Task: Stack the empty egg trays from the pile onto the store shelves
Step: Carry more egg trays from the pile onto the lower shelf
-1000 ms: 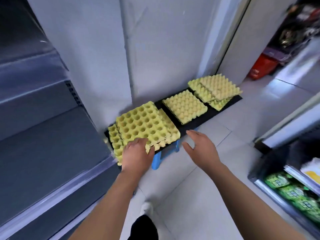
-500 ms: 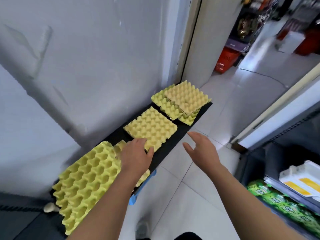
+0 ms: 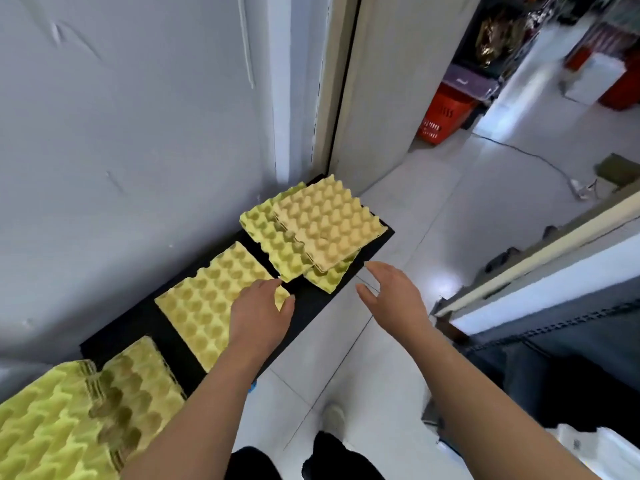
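Observation:
Yellow-green egg trays lie in three groups on a low black board (image 3: 311, 306) along the wall. The near pile (image 3: 86, 410) fills the bottom left corner. A single flat tray (image 3: 207, 303) lies in the middle. A far pile (image 3: 311, 230) has a paler tray lying askew on top. My left hand (image 3: 259, 306) hovers over the right corner of the middle tray, fingers relaxed and holding nothing. My right hand (image 3: 394, 292) is open in the air just right of the far pile, above the floor.
A grey wall (image 3: 138, 133) runs behind the board, ending at a door frame (image 3: 332, 98). A red shopping basket (image 3: 443, 123) stands beyond the doorway. A shelf unit (image 3: 554, 306) stands to the right. My feet are on the tiled floor (image 3: 346, 375) below.
The view has swung right along the board, away from the grey shelves at left. Both hands moved from the near pile toward the middle tray and far pile, still holding nothing.

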